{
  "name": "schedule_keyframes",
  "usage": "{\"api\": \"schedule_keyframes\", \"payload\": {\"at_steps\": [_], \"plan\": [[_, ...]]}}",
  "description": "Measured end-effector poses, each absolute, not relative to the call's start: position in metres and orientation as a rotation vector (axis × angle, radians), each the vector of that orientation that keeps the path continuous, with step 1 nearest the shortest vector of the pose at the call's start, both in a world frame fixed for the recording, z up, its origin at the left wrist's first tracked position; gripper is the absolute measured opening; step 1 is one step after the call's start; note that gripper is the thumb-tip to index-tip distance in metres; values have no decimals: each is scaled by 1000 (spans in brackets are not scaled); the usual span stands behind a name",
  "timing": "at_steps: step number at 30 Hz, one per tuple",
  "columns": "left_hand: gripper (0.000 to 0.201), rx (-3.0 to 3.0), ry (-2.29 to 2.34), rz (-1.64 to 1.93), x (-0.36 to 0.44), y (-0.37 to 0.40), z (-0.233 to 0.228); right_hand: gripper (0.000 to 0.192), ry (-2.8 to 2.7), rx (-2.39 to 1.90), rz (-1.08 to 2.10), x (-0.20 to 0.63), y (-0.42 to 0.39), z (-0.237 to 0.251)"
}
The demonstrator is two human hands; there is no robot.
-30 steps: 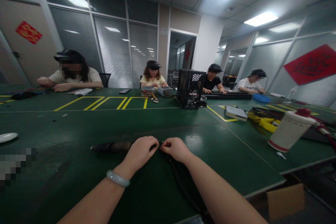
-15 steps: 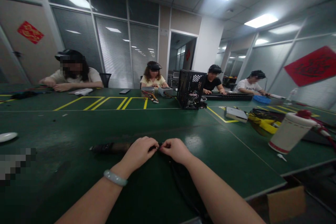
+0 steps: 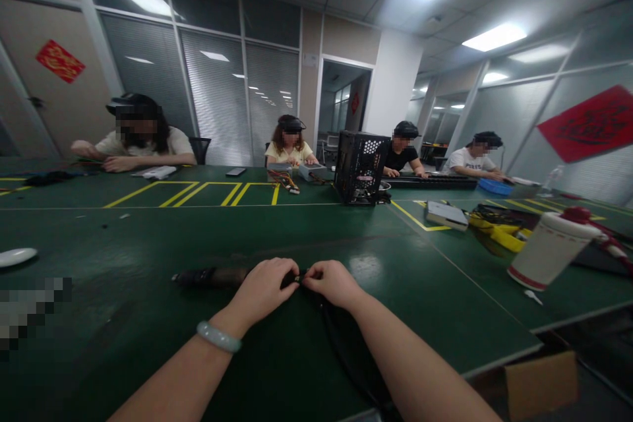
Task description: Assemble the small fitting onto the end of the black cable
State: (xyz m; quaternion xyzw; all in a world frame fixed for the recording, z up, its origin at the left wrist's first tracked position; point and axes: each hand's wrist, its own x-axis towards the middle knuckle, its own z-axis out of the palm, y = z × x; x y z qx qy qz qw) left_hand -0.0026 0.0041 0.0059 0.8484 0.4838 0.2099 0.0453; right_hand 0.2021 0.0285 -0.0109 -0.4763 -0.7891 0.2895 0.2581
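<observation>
Both hands meet near the middle of the near edge of the green tabletop (image 3: 148,244). The left hand (image 3: 264,289), which has a pale green bangle (image 3: 219,336) on its wrist, is curled closed over the right end of a dark, long tool (image 3: 210,276) that lies flat on the tabletop and points toward the left edge. The right hand (image 3: 332,282) is just beside the left one, with the fingertips of the two hands almost touching, and it pinches something small and dark at the place where they meet; what exactly this small part is, I cannot tell. A black cable (image 3: 346,356) runs from under the right hand toward the near edge of the tabletop, along the right forearm. Near the right edge a white cup with a red lid (image 3: 546,248) leans to the side, and beyond it there are yellow cables (image 3: 499,231) and a flat grey box (image 3: 445,213). Toward the far side, about in the middle, a black computer case (image 3: 359,167) stands upright beside yellow lines marked on the surface. At the left edge a white plate (image 3: 14,256) lies flat. Four other persons sit along the far edge, each with the hands on the tabletop, well apart from the hands in front.
</observation>
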Motion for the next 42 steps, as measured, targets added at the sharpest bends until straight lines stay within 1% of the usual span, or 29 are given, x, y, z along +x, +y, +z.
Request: {"api": "schedule_keyframes", "payload": {"at_steps": [12,25,30,34,37,42], "plan": [[11,2682,1427,734,-4,5,7,18,-2164,-1334,725,201,33,-14],[16,2606,1446,660,-2,6,5,17,-2142,-1373,730,200,29,-10],[19,2551,1505,689,-1,7,3,17,-2134,-1377,733,200,29,-10],[16,2534,1526,680,0,6,5,17,-2124,-1373,757,201,29,-11],[15,2558,1489,693,0,4,7,16,-2127,-1360,730,201,31,-13],[19,2567,1474,668,0,4,8,17,-2122,-1374,693,202,32,-14]]}}
